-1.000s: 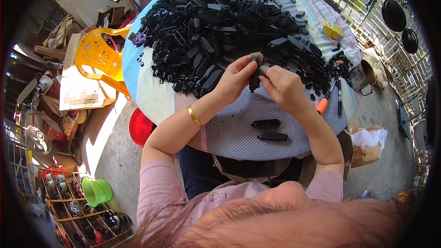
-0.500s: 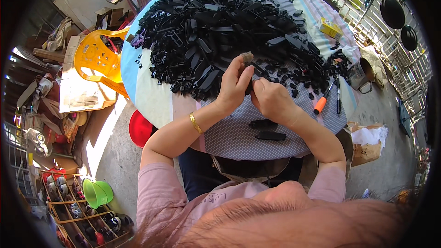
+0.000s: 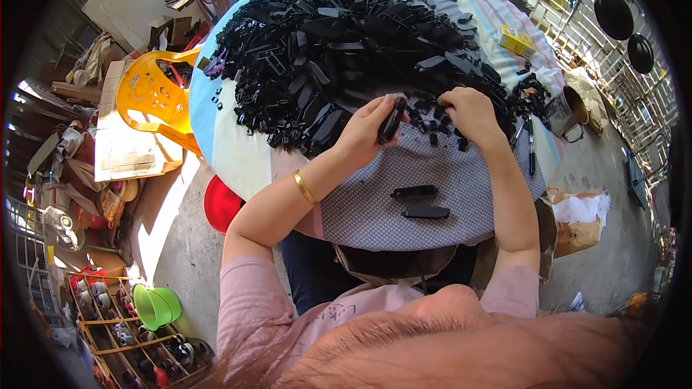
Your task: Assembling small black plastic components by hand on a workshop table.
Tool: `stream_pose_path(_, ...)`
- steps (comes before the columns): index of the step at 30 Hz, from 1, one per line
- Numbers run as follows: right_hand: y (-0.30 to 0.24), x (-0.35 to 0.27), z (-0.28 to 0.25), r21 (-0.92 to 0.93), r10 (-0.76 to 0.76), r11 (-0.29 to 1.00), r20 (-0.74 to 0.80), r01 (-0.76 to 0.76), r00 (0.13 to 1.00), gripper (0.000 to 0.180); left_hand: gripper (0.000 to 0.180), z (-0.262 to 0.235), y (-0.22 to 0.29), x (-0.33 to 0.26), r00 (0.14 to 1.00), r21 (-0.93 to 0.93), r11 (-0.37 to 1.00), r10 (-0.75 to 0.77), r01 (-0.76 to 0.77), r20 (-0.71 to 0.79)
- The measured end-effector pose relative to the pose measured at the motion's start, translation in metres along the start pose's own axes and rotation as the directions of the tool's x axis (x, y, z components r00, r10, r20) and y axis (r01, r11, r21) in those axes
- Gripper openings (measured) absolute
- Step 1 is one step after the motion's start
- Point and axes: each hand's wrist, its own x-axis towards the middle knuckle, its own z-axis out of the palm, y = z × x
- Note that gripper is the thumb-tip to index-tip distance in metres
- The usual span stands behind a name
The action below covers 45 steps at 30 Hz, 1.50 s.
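A long black plastic piece [image 3: 391,121] stands tilted in my left hand [image 3: 364,128], the fingers wrapped round it. To its right, my right hand [image 3: 470,114] reaches over the near edge of the pile, its fingertips pinched together beside small black plastic pieces [image 3: 435,126]; whatever they hold is hidden. Two more long black pieces, a farther one [image 3: 416,192] and a nearer one [image 3: 427,212], lie side by side on the dotted cloth close to me. Beyond both hands spreads a big heap of black plastic parts [image 3: 346,50].
The round table wears a patterned cloth [image 3: 360,223]. A dark pen [image 3: 532,148] lies right of my forearm, near a metal mug [image 3: 566,117]. Farther back is a yellow box [image 3: 517,41]. Left of the table stand a yellow chair [image 3: 155,94] and a red stool [image 3: 222,204].
My hands were together at the long piece and have parted. The right moved right and away to the small pieces; its forearm now covers the orange-handled tool. The left keeps the long piece.
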Motion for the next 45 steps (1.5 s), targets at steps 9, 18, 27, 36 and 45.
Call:
stream_pose_path(9,-0.029,0.004,-0.002,0.625,0.133,0.780,-0.190,0.015,0.973,0.017,0.032,0.000,-0.005,-0.001,1.000,0.103,0.995,-0.002,0.004,-0.023)
stream_pose_path(18,-0.054,-0.006,-0.008,0.727,0.084,0.687,-0.091,0.009,0.992,0.012,0.029,0.001,-0.008,0.000,0.997,0.133,0.991,0.032,-0.023,-0.065)
stream_pose_path(27,-0.071,-0.008,-0.007,0.629,0.098,0.770,-0.282,0.107,0.954,0.012,0.027,-0.004,-0.014,0.002,0.991,0.217,0.972,0.111,-0.094,-0.068)
stream_pose_path(36,-0.081,-0.013,-0.002,0.074,-0.202,0.965,-0.409,0.253,0.890,0.011,0.031,0.008,-0.018,-0.001,0.953,0.357,0.905,0.284,-0.230,-0.107)
stream_pose_path(45,-0.078,-0.015,0.008,-0.031,-0.281,0.959,-0.220,0.281,0.934,0.006,0.028,0.011,-0.010,-0.009,0.980,0.594,0.798,0.183,-0.103,-0.076)
